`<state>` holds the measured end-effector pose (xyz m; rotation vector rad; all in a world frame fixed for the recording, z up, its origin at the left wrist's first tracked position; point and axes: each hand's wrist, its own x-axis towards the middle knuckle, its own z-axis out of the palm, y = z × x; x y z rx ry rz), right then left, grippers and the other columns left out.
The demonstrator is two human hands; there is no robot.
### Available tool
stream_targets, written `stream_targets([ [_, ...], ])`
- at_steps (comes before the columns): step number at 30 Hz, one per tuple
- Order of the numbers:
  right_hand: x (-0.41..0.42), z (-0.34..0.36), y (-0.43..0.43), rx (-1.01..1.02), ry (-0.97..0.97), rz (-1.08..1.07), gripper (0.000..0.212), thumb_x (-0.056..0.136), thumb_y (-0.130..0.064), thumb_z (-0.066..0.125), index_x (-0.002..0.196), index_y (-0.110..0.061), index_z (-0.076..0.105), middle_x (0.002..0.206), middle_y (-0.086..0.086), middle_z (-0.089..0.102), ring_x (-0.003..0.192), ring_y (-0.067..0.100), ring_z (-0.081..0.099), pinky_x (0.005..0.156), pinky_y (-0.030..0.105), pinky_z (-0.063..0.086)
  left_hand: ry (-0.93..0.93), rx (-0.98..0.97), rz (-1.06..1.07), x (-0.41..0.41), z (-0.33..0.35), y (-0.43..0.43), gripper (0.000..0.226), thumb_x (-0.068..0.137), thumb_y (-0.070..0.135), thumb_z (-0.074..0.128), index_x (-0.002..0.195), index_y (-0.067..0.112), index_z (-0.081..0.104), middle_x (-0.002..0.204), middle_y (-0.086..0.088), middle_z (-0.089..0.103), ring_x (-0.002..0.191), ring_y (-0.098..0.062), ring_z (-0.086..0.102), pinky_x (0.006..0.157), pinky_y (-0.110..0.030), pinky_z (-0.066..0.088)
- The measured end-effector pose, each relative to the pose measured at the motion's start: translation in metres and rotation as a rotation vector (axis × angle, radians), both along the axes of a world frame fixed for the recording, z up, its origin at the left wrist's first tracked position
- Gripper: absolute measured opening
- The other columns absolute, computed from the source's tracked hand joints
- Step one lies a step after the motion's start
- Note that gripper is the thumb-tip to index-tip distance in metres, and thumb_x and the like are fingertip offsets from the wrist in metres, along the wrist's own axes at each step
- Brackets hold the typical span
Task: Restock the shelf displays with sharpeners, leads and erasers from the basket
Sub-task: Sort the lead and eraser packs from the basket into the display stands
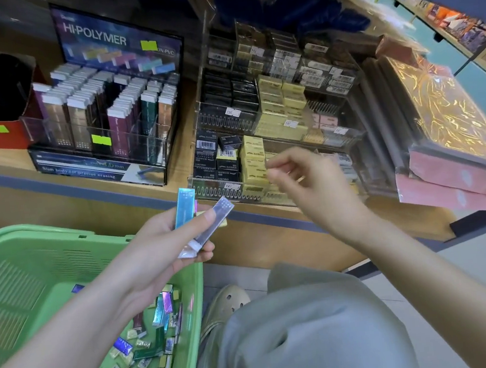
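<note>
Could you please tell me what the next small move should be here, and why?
Probably the right hand, which looks empty in front of the acrylic display, should reach over and pick the blue slim eraser from the left hand, since the matching Hi-Polymer display stands further left.

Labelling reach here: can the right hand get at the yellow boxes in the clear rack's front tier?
Probably yes. The right hand hovers just in front of the yellow boxes, with nothing between them, and the front tier looks open on top.
</note>
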<state>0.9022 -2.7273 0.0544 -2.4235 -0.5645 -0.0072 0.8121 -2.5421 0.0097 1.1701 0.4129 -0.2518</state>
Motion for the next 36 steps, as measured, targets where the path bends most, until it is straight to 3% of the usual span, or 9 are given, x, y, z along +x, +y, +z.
stream_targets([
  [3, -0.025, 0.004, 0.018, 0.056, 0.286, 0.174, 0.029, 0.084, -0.027, 0.070, 0.111, -0.030, 0.059, 0.100, -0.013, 0.062, 0.080, 0.004, 0.063, 0.073, 0.016, 0.049, -0.019, -0.044, -0.013, -0.001, 0.007, -0.007, 0.015, 0.083, 0.022, 0.062, 0.090, 0.009, 0.064, 0.056, 0.006, 0.058, 0.051, -0.007, 0.055, 0.055, -0.020, 0.054],
  [5, -0.032, 0.003, 0.025, 0.075, 0.309, 0.212, 0.035, 0.081, -0.025, 0.073, 0.114, -0.026, 0.061, 0.103, -0.008, 0.064, 0.082, 0.009, 0.066, 0.081, 0.027, 0.053, -0.038, -0.065, -0.010, -0.002, 0.011, -0.012, 0.018, 0.078, 0.025, 0.063, 0.088, 0.010, 0.064, 0.056, 0.006, 0.058, 0.051, -0.006, 0.055, 0.055, -0.020, 0.053],
  [12, -0.035, 0.007, 0.024, 0.361, 0.423, 0.058, 0.022, 0.077, -0.012, 0.077, 0.085, -0.023, 0.060, 0.090, 0.008, 0.069, 0.078, 0.022, 0.070, 0.075, 0.030, 0.056, -0.021, -0.205, 0.125, -0.009, 0.024, -0.014, 0.036, 0.072, 0.031, 0.063, 0.097, 0.006, 0.065, 0.057, 0.004, 0.061, 0.052, -0.010, 0.058, 0.053, -0.022, 0.055],
  [16, -0.041, 0.007, 0.026, 0.304, 0.300, 0.058, 0.022, 0.073, -0.013, 0.080, 0.078, -0.021, 0.060, 0.074, -0.007, 0.063, 0.064, 0.000, 0.057, 0.064, 0.013, 0.044, -0.071, -0.159, 0.203, -0.014, 0.029, -0.010, 0.022, 0.079, 0.019, 0.065, 0.097, 0.007, 0.062, 0.071, -0.003, 0.058, 0.054, -0.008, 0.060, 0.055, -0.019, 0.054],
  [22, -0.057, 0.008, 0.041, -0.104, -0.078, 0.295, 0.012, 0.082, -0.027, 0.073, 0.091, -0.023, 0.065, 0.074, -0.021, 0.054, 0.078, 0.003, 0.052, 0.070, 0.014, 0.041, -0.146, 0.004, 0.277, -0.026, 0.034, 0.003, 0.012, 0.084, 0.019, 0.065, 0.091, 0.009, 0.062, 0.070, 0.000, 0.055, 0.054, -0.004, 0.055, 0.056, -0.018, 0.053],
  [26, -0.061, 0.014, 0.059, -0.158, -0.048, 0.346, 0.011, 0.085, -0.024, 0.068, 0.087, -0.025, 0.058, 0.067, -0.021, 0.049, 0.067, -0.004, 0.048, 0.064, 0.013, 0.038, -0.145, -0.064, 0.311, -0.034, 0.039, 0.022, 0.015, 0.081, 0.020, 0.065, 0.091, 0.010, 0.062, 0.066, 0.003, 0.057, 0.054, -0.006, 0.055, 0.056, -0.018, 0.053],
  [29, -0.062, 0.016, 0.071, -0.157, -0.004, 0.348, 0.020, 0.087, -0.021, 0.066, 0.090, -0.023, 0.046, 0.076, -0.009, 0.061, 0.071, 0.006, 0.057, 0.067, 0.029, 0.047, -0.137, -0.031, 0.338, -0.040, 0.040, 0.044, 0.018, 0.080, 0.023, 0.064, 0.094, 0.013, 0.063, 0.059, 0.005, 0.058, 0.053, -0.005, 0.056, 0.059, -0.021, 0.053],
  [33, -0.053, 0.025, 0.093, -0.012, 0.085, 0.264, 0.035, 0.087, -0.014, 0.066, 0.089, -0.031, 0.036, 0.079, -0.002, 0.066, 0.071, 0.010, 0.064, 0.067, 0.032, 0.051, -0.152, 0.064, 0.383, -0.044, 0.039, 0.073, 0.011, 0.082, 0.023, 0.063, 0.090, 0.015, 0.061, 0.051, 0.005, 0.053, 0.047, -0.005, 0.050, 0.058, -0.021, 0.046],
  [36, -0.036, 0.030, 0.116, 0.101, 0.084, 0.224, 0.022, 0.092, -0.016, 0.061, 0.092, -0.028, 0.042, 0.085, -0.002, 0.066, 0.076, 0.009, 0.066, 0.071, 0.031, 0.054, -0.162, 0.137, 0.406, -0.045, 0.037, 0.091, 0.006, 0.087, 0.021, 0.062, 0.088, 0.015, 0.061, 0.050, 0.006, 0.047, 0.044, -0.004, 0.043, 0.052, -0.019, 0.042],
])
